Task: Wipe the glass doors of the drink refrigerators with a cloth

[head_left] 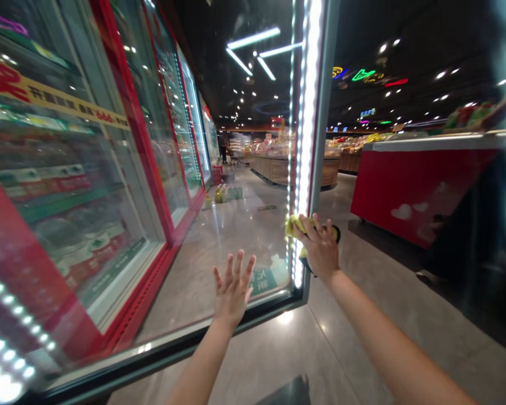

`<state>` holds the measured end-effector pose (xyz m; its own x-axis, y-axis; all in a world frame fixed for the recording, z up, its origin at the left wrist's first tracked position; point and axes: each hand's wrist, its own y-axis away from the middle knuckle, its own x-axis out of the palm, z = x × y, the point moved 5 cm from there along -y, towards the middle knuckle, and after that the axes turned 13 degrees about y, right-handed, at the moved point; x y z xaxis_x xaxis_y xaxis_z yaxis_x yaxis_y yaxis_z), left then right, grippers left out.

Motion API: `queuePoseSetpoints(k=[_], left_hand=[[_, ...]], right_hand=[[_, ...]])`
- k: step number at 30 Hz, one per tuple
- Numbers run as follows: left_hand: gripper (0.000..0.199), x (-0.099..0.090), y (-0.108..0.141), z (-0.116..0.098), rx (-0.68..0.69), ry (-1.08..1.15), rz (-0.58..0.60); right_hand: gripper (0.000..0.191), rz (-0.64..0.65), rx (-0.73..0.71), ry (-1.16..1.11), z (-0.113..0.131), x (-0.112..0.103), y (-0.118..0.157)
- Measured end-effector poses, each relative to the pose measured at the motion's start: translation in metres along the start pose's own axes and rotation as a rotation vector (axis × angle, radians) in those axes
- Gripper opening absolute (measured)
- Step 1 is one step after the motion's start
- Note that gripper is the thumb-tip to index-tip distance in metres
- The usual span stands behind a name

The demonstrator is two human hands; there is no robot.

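A glass door (253, 225) with a dark frame stands swung out in front of me. My left hand (232, 292) lies with its fingers spread at the lower part of the pane and holds nothing. At the door's lit right edge, my right hand (320, 247) presses a yellow cloth (295, 226) against the frame beside the bright LED strip (307, 140). Part of the cloth is hidden behind the fingers. Near my left hand, a sticker (264, 281) with a white bottle shape shows low on the glass.
Red-framed coolers (160, 214) with bottles on shelves run along the left. A red chest freezer (404, 191) stands at the right, with a dark-clothed person's leg (468, 242) near it. Produce counters (273, 166) are farther back. Bottles (221, 194) show on the floor through the glass.
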<state>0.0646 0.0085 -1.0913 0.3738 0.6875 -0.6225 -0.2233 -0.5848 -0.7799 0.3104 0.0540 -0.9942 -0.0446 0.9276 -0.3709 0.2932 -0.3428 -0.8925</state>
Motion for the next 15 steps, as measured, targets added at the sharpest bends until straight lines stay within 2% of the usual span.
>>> queuePoseSetpoints(k=[3, 5, 8, 12, 13, 15], left_hand=[[0.115, -0.002, 0.004, 0.003, 0.026, -0.056, -0.013], [0.115, -0.007, 0.005, 0.001, 0.028, -0.075, -0.03], [0.108, -0.016, 0.001, -0.012, 0.007, -0.071, -0.045], [0.095, -0.028, -0.026, -0.052, -0.02, -0.032, -0.129], [0.092, -0.029, -0.038, -0.064, -0.006, -0.012, -0.139], [0.086, -0.029, -0.066, -0.089, 0.047, 0.04, -0.123]], right_hand=[[0.063, -0.089, 0.171, -0.076, -0.007, -0.013, -0.042], [0.066, -0.127, 0.227, -0.19, -0.004, -0.012, -0.045], [0.068, -0.107, 0.313, -0.449, -0.003, 0.007, -0.005], [0.065, -0.088, 0.722, -0.684, -0.026, 0.041, 0.066], [0.066, -0.071, 0.768, -0.724, -0.028, 0.047, 0.072], [0.069, -0.003, 0.712, -0.826, -0.024, 0.055, 0.061]])
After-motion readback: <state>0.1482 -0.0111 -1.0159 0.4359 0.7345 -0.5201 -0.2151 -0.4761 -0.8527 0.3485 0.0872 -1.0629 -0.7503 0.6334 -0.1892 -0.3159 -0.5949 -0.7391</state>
